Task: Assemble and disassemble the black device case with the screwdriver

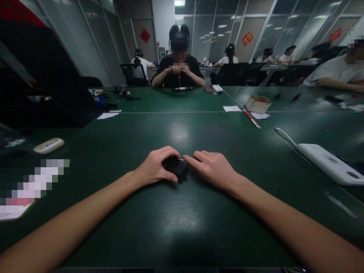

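My left hand [155,165] is closed around a small black box-shaped device [175,166], thumb on the near side and fingers over the far side. The device is low over the green table, with small parts jutting from its right end. On its right, my right hand [212,167] has its index finger stretched toward the device's far right corner, while the other fingers are curled in. A thin pale line shows by that fingertip; whether it is a held piece or the device's edge is unclear. The right thumb is hidden.
On the green table [127,231], a white power bank [327,161] with a strap lies right. Left are a cream oval case [49,145] and a blurred-out sheet [21,212]. Farther off stand a small cardboard box [258,104] and a red-white stick [251,118]. A person [179,68] works opposite.
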Demonstrator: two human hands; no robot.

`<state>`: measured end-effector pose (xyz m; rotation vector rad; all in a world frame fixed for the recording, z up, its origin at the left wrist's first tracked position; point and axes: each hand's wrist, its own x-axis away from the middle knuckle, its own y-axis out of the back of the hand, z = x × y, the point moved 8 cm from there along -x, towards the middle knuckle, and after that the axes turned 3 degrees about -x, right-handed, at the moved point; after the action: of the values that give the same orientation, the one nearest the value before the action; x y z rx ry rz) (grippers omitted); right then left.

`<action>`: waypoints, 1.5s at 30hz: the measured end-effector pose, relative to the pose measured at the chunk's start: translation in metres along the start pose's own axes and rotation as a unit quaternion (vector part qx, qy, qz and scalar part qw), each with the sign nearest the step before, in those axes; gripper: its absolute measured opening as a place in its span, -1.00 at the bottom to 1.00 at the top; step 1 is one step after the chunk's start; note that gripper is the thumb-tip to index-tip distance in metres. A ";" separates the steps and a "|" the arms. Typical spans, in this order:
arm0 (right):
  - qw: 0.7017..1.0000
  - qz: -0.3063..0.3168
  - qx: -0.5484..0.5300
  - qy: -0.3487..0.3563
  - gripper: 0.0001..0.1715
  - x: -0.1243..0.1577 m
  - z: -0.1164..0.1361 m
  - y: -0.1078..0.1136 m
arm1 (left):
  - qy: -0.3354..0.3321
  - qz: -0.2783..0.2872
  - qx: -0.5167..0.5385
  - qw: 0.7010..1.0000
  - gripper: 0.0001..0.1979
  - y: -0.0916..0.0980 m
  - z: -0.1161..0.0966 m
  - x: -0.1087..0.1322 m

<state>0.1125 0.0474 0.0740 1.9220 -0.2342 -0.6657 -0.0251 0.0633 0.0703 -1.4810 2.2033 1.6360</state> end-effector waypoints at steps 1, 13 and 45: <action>1.000 -0.003 0.004 0.000 -0.64 0.001 -0.001 0.001 | 0.002 0.030 0.006 1.000 -0.22 -0.001 0.005 0.000; 0.996 0.039 -0.075 -0.033 -0.62 -0.003 0.001 -0.009 | 0.039 0.022 0.010 0.999 -0.39 0.002 0.032 0.006; 0.981 0.052 -0.104 -0.155 -0.64 0.007 -0.044 -0.015 | 0.294 -0.207 0.406 0.840 -0.80 0.008 0.087 0.010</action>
<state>0.1403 0.0848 0.0717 1.5910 -0.4404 -0.8834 -0.0777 0.1223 0.0318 -2.0492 2.0996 0.0359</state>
